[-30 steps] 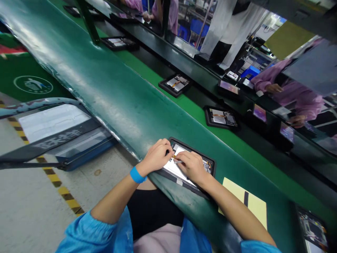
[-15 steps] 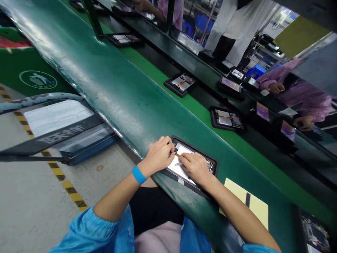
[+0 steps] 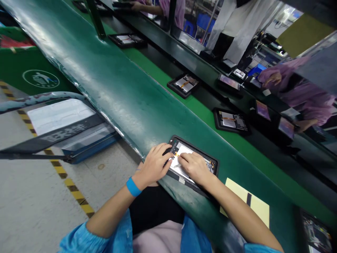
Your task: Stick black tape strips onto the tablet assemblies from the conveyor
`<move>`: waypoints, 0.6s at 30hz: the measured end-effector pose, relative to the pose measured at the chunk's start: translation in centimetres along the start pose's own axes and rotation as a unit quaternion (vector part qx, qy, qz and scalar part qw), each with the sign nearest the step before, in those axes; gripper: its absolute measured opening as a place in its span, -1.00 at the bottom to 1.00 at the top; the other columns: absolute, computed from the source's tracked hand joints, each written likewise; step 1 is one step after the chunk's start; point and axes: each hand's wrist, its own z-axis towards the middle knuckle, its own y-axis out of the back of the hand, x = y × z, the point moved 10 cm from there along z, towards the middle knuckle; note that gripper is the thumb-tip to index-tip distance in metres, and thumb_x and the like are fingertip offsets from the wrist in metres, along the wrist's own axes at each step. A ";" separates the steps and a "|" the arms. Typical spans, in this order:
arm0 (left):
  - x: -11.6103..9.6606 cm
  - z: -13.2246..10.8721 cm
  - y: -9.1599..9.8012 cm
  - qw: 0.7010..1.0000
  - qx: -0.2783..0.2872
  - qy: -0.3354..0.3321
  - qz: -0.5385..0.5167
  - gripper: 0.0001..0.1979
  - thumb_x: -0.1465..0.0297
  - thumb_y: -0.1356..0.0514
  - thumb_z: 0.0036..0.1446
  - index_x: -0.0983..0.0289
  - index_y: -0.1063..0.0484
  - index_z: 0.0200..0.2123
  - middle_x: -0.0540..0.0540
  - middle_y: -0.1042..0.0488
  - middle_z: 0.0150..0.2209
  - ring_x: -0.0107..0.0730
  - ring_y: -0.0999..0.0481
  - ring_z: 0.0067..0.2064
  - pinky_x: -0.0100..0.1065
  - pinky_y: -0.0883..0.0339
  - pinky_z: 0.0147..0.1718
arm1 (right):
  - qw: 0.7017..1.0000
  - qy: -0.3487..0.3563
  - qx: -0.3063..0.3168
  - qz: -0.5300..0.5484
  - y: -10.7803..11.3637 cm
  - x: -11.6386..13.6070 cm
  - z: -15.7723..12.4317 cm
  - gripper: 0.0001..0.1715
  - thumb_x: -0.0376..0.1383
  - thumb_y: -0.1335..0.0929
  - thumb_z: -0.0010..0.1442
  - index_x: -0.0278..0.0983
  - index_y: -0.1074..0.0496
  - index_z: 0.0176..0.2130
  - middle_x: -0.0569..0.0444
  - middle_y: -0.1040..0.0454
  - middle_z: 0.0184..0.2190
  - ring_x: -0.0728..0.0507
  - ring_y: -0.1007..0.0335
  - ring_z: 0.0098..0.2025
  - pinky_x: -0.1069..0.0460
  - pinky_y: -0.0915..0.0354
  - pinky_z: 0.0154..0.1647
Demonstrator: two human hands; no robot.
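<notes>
An opened tablet in a black tray (image 3: 216, 168) lies on the green bench in front of me, showing a white battery area, an orange flex strip and a circuit board. My left hand (image 3: 155, 164) rests at the tray's left end, fingers apart, its fingertips on the dark edge near the strip. My right hand (image 3: 194, 166) is over the middle of the tablet, fingers pinched at the orange strip (image 3: 179, 154); a small grey piece shows under them, too small to name.
A yellow sheet (image 3: 256, 207) with a dark band lies right of the tray. More tablets in trays (image 3: 184, 85) (image 3: 230, 120) sit on the green conveyor beyond. Another tablet (image 3: 317, 228) is at the lower right. A person in pink works across the line.
My left hand has shifted slightly down and left, and its fingers have spread from a pinch. My right hand has barely moved. The view has shifted slightly.
</notes>
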 end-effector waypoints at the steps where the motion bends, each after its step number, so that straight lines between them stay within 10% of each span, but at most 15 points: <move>1: -0.1 -0.3 0.0 1.000 -0.001 -0.006 0.007 -0.77 0.41 -0.09 0.34 0.25 -0.53 -0.06 0.24 -0.44 0.17 -0.02 -0.35 0.24 -0.02 -0.30 0.14 | 1.000 0.001 0.000 0.001 0.1 0.0 0.0 -0.70 -0.43 -0.23 0.45 -0.33 -0.53 -0.19 0.00 -0.54 -0.30 -0.09 -0.34 -0.39 -0.03 -0.12 -0.32; 18: -1.1 -1.0 -1.2 0.993 0.053 -0.020 0.105 -0.62 0.38 -0.11 0.35 0.20 -0.47 0.19 0.32 -0.38 0.29 0.20 -0.35 0.30 0.18 -0.28 0.16 | 0.999 0.010 0.038 0.020 -0.3 0.0 0.5 -0.72 -0.49 -0.26 0.40 -0.31 -0.46 -0.33 0.04 -0.47 -0.39 -0.09 -0.32 -0.42 -0.04 -0.08 -0.33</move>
